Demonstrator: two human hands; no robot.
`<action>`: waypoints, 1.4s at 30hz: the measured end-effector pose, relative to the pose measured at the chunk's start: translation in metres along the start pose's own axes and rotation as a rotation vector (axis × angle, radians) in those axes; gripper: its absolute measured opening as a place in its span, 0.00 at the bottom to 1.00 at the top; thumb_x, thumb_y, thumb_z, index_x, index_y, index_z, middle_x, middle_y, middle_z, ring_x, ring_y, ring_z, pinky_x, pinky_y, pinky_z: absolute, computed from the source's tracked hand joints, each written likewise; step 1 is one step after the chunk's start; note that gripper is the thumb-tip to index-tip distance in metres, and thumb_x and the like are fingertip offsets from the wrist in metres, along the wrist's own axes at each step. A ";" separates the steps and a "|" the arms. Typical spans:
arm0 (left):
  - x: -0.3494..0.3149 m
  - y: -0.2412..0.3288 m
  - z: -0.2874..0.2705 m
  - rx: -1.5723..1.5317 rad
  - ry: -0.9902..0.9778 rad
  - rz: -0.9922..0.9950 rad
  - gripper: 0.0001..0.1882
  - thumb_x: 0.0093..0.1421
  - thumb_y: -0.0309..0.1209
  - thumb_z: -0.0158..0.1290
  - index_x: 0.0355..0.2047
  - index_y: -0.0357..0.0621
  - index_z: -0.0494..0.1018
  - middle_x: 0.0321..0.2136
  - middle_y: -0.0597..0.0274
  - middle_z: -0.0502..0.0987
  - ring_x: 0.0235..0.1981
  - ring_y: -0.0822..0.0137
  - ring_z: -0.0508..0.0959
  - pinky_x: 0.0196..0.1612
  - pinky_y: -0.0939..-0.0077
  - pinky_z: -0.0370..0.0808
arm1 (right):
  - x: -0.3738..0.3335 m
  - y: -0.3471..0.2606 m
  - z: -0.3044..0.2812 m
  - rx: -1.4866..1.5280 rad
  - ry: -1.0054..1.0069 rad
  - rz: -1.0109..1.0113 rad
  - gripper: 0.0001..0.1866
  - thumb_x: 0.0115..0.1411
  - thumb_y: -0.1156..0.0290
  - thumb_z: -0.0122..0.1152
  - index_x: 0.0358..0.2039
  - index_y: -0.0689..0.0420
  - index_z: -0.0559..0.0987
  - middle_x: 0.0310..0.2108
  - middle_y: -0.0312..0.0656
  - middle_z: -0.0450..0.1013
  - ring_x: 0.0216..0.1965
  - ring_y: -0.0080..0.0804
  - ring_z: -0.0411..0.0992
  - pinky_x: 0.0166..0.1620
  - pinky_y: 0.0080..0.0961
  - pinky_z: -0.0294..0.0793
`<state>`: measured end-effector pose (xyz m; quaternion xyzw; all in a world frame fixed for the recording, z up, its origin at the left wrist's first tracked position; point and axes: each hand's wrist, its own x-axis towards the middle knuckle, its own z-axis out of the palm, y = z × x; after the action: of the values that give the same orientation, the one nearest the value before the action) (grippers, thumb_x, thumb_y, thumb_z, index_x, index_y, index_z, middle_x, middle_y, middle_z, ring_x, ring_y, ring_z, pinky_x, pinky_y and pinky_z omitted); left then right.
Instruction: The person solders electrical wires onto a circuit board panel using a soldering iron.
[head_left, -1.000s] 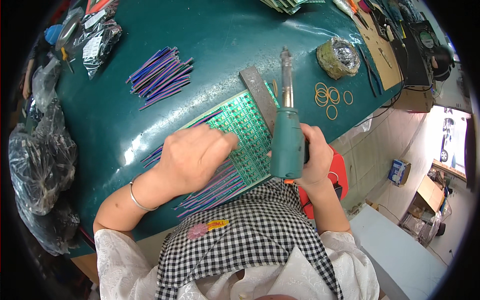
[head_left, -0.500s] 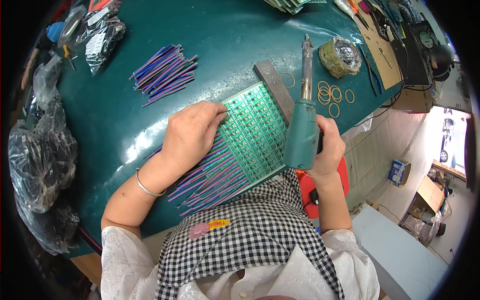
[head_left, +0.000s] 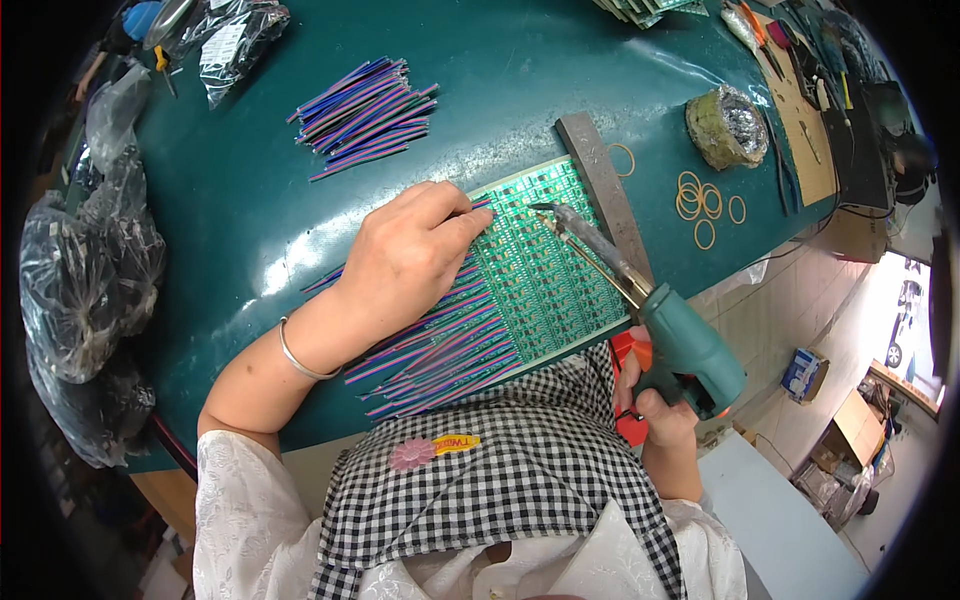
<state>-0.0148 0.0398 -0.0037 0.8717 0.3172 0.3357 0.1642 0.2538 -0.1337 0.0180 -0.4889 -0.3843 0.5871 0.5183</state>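
Soldering seems to be underway: a coloured wire (head_left: 482, 203) is pinched by the left hand (head_left: 405, 250) at the circuit board (head_left: 555, 275) on the table (head_left: 490, 100), while a soldering gun (head_left: 697, 345) is gripped by the right hand (head_left: 662, 408), its tip over the board. Next, steady wire placement is probably called for.

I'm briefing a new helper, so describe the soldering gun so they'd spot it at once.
On the dark green table, find the lighter green circuit-board panel. Over its right side juts the soldering gun, held in the right hand. Its thick teal body and long metal front set it apart from the plain grey bar nearby.
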 end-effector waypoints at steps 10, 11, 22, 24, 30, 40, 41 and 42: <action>0.000 -0.002 0.005 0.004 -0.020 -0.034 0.10 0.47 0.19 0.60 0.33 0.37 0.80 0.27 0.58 0.75 0.28 0.59 0.78 0.29 0.66 0.76 | 0.008 0.002 0.001 -0.107 -0.024 0.037 0.28 0.55 0.71 0.71 0.53 0.67 0.71 0.31 0.37 0.73 0.28 0.24 0.71 0.33 0.21 0.71; 0.001 -0.001 0.005 0.006 -0.015 -0.030 0.11 0.45 0.19 0.59 0.32 0.36 0.79 0.26 0.58 0.73 0.28 0.59 0.77 0.29 0.66 0.76 | 0.009 0.002 0.001 -0.101 -0.016 0.048 0.26 0.54 0.72 0.71 0.51 0.67 0.72 0.31 0.38 0.73 0.28 0.24 0.71 0.33 0.21 0.71; 0.000 0.003 0.007 0.019 -0.017 -0.047 0.10 0.46 0.18 0.60 0.32 0.37 0.80 0.24 0.58 0.72 0.25 0.60 0.76 0.27 0.66 0.75 | 0.016 0.002 0.002 -0.187 -0.030 0.069 0.11 0.54 0.75 0.70 0.35 0.61 0.77 0.30 0.37 0.73 0.29 0.27 0.70 0.33 0.25 0.69; 0.001 0.003 0.006 0.019 -0.028 -0.058 0.11 0.47 0.17 0.61 0.33 0.38 0.81 0.25 0.59 0.74 0.25 0.61 0.76 0.26 0.67 0.74 | 0.017 0.002 0.001 -0.192 -0.029 0.074 0.11 0.53 0.75 0.70 0.35 0.61 0.77 0.30 0.37 0.73 0.29 0.27 0.70 0.33 0.24 0.69; 0.002 0.002 0.005 0.045 -0.048 -0.043 0.11 0.47 0.17 0.61 0.33 0.38 0.81 0.24 0.59 0.73 0.24 0.61 0.76 0.26 0.67 0.73 | 0.019 0.000 0.002 -0.245 -0.030 0.094 0.10 0.53 0.75 0.70 0.34 0.60 0.77 0.29 0.37 0.73 0.29 0.28 0.71 0.32 0.25 0.69; 0.004 0.002 0.005 0.045 -0.051 -0.048 0.10 0.48 0.17 0.61 0.33 0.37 0.81 0.25 0.59 0.74 0.25 0.61 0.76 0.26 0.68 0.74 | 0.019 -0.015 0.008 -0.060 0.016 0.066 0.27 0.53 0.69 0.72 0.51 0.68 0.74 0.27 0.40 0.74 0.25 0.24 0.73 0.29 0.19 0.71; 0.005 0.002 0.005 0.056 -0.058 -0.047 0.10 0.47 0.17 0.62 0.32 0.37 0.81 0.25 0.59 0.74 0.25 0.61 0.76 0.26 0.68 0.74 | 0.019 -0.013 0.010 -0.073 0.049 0.047 0.26 0.53 0.69 0.73 0.50 0.67 0.75 0.29 0.40 0.74 0.27 0.24 0.73 0.30 0.20 0.71; 0.005 0.002 0.005 0.054 -0.059 -0.047 0.10 0.47 0.17 0.62 0.32 0.37 0.81 0.25 0.59 0.74 0.25 0.61 0.76 0.26 0.68 0.74 | 0.018 -0.011 0.012 -0.086 0.082 0.027 0.26 0.52 0.70 0.74 0.49 0.66 0.75 0.30 0.39 0.74 0.29 0.24 0.73 0.32 0.21 0.72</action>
<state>-0.0074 0.0411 -0.0042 0.8776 0.3415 0.2971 0.1576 0.2453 -0.1134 0.0275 -0.5394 -0.3810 0.5567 0.5040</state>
